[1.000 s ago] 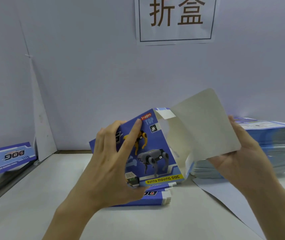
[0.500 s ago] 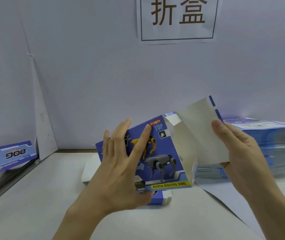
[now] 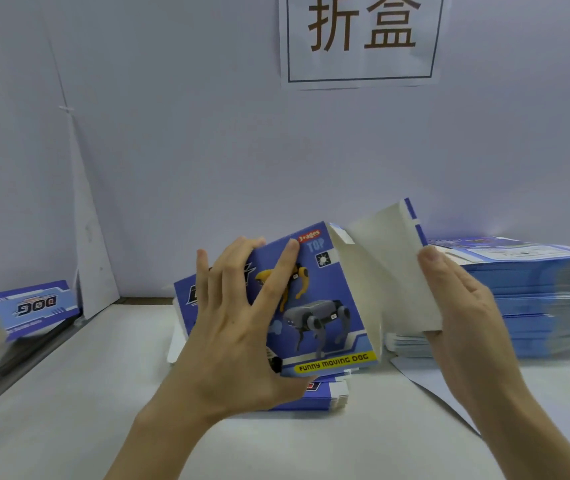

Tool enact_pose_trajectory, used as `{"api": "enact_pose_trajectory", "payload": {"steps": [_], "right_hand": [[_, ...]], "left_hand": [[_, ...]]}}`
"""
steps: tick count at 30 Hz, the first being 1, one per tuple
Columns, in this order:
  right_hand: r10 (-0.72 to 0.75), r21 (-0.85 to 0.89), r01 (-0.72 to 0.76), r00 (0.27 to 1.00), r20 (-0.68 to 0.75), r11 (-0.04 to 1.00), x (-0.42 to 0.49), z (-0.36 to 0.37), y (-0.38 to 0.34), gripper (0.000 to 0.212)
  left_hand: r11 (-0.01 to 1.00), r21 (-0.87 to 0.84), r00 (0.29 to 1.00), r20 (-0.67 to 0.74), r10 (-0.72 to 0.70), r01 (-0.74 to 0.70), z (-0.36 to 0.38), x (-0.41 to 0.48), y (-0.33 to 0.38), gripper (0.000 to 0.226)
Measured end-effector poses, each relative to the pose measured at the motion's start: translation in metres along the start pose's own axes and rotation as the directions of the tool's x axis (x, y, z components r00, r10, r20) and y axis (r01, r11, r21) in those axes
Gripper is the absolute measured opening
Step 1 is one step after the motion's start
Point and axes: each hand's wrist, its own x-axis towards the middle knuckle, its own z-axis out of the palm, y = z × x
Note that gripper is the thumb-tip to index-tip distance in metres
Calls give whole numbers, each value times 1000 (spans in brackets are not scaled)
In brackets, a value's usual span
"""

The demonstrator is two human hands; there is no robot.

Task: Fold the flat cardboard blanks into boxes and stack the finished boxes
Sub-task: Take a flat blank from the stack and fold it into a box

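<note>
I hold a half-formed blue box (image 3: 332, 306) printed with robot dogs above the table. My left hand (image 3: 238, 327) grips its printed front, fingers spread over the face and thumb under the lower edge. My right hand (image 3: 463, 313) holds the box's white inner flap (image 3: 387, 268) from the right, thumb on the flap's edge, and the flap stands nearly upright. A tall stack of flat blue blanks (image 3: 533, 299) lies at the right. Under the held box lies a small pile of blue cardboard (image 3: 318, 396); whether folded or flat I cannot tell.
A blue box marked DOG (image 3: 34, 306) lies at the far left beside a dark rail (image 3: 17, 362). White walls close the back and left; a paper sign (image 3: 359, 39) hangs on the back wall. A loose white sheet (image 3: 429, 386) lies under the stack's near edge.
The white flap has swung from lying wide open to standing nearly upright, pushed inward by my right hand. My left fingers have spread wider across the printed face.
</note>
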Motion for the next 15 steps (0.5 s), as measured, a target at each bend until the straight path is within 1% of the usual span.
{"api": "enact_pose_trajectory", "payload": {"steps": [4,6,9,15], "right_hand": [[-137,-56,149,974,181,987,-16,24,7,31],[-170,-61,187,960,221,980,-20,31,12,38],[-207,-61,224,955,215,973,-22,32,14,41],[-222,-66,240,953,207,969,-23,32,15,34]], "left_hand": [[998,66,1000,-13,9,-8,1,-1,4,122],[997,77,999,-30,16,-14,0,0,4,120],[997,72,999,-45,25,-22,-2,1,5,117],[998,62,999,-31,11,-9,-2,0,8,116]]}}
